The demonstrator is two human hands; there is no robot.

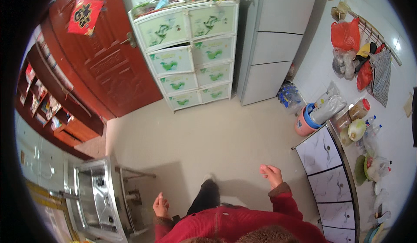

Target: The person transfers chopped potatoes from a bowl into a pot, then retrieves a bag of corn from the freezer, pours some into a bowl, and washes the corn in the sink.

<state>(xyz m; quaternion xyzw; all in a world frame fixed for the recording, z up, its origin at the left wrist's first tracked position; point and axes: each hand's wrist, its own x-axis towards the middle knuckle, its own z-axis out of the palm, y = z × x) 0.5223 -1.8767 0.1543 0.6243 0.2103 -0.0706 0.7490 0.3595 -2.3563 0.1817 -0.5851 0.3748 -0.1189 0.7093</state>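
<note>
My right hand (273, 174) is held out over the tiled floor (208, 138), in front of my red sleeve. A small pink object (262, 168) shows between its thumb and fingers; what it is cannot be made out. On the other side, my left hand (161, 206) hangs low near the stainless steel sink (107, 191) without touching it. Its fingers are loosely curled, and the palm side is hidden, so anything inside it cannot be seen. One dark trouser leg (206, 194) reaches forward with a pale shoe at its end.
Ahead stands a white storage cabinet (213, 68) with one door ajar, beside a grey refrigerator (275, 44). A red-brown door (107, 60) is at left. To the right run marbled cupboards (319, 148), a pink bucket (303, 127) and wrapped water bottles (290, 96). Bags (346, 34) hang on the wall.
</note>
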